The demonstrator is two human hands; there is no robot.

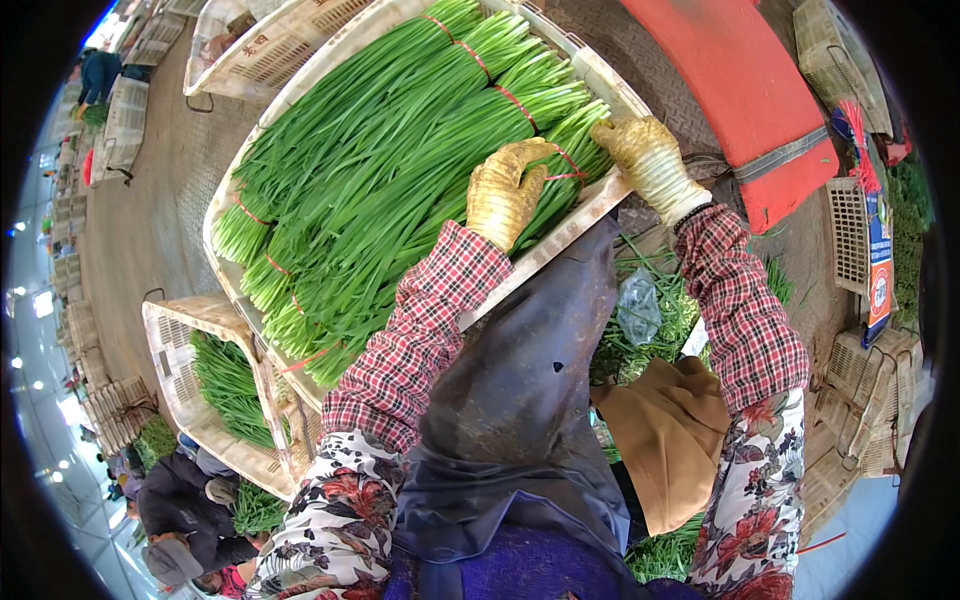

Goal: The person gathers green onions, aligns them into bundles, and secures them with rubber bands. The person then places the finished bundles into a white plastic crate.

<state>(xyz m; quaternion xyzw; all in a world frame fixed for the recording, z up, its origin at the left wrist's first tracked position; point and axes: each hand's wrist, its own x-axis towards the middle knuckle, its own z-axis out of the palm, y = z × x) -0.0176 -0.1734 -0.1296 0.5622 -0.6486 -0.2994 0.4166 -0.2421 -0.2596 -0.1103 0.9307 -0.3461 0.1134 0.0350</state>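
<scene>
A large white plastic crate (556,236) lies in front of me, packed with green garlic chives (390,172) in bundles tied with red bands. In a yellowed, dirty glove, my left hand (508,191) is at the bundle by the crate's near right side, its thumb and fingers curled close to the red tie (568,159). Whether it grips anything is unclear. My right hand (637,154), gloved likewise, is at the crate's right corner, with its fingertips against the pale cut ends of that same bundle (591,120). Its hold cannot be made out.
A smaller crate (161,330) with chives stands at left, and another crate (262,56) beyond. A red padded board (750,112) lies at upper right. Loose chives and a clear plastic bag (637,306) are below my right hand. Another person (187,510) crouches at lower left.
</scene>
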